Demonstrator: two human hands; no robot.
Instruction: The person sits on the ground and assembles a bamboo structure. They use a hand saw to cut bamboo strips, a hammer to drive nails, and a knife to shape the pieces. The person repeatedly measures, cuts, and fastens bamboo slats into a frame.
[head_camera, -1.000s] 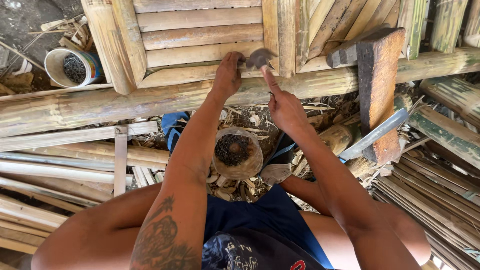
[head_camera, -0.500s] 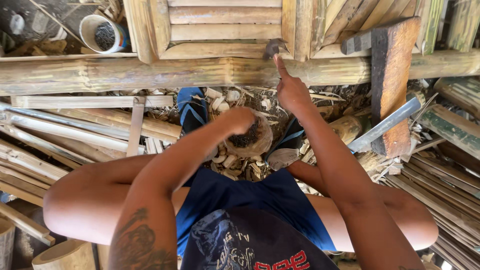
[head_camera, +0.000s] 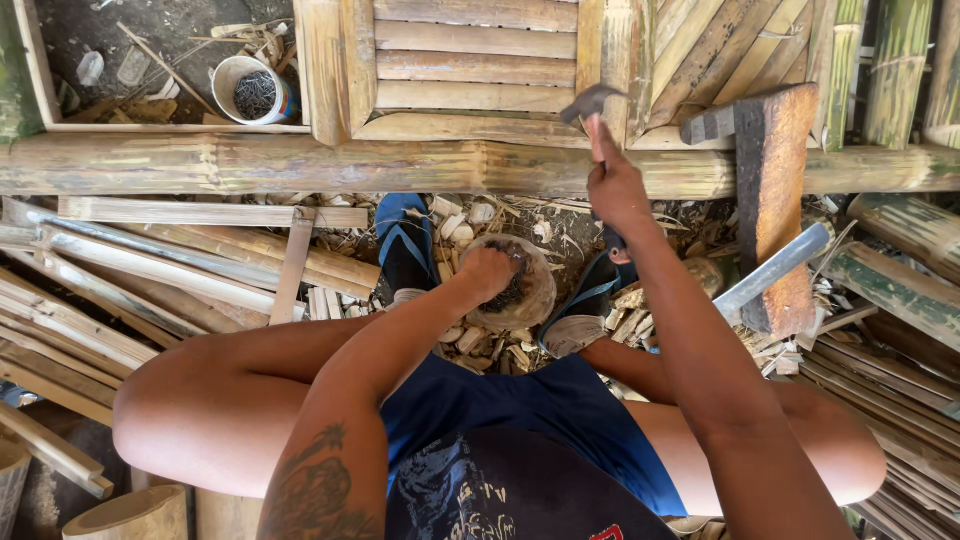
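My right hand (head_camera: 615, 185) grips a hammer; its dark metal head (head_camera: 590, 100) rests above the fist against the bamboo slat panel (head_camera: 470, 70). My left hand (head_camera: 490, 270) reaches down into a clear round container of dark nails (head_camera: 520, 290) on the ground between my feet. The fingers are curled inside it; whether they hold a nail is hidden. A thick horizontal bamboo pole (head_camera: 300, 165) lies across in front of the panel.
A white cup of nails (head_camera: 255, 90) stands at the upper left. Split bamboo strips (head_camera: 120, 270) pile up on the left and right. A dark wooden block with a metal blade (head_camera: 770, 230) lies at the right. Bamboo chips litter the ground around my blue sandals (head_camera: 405, 245).
My left hand left the panel and dropped down into the nail container. My right hand stayed up at the panel with the hammer. The view shifted left.
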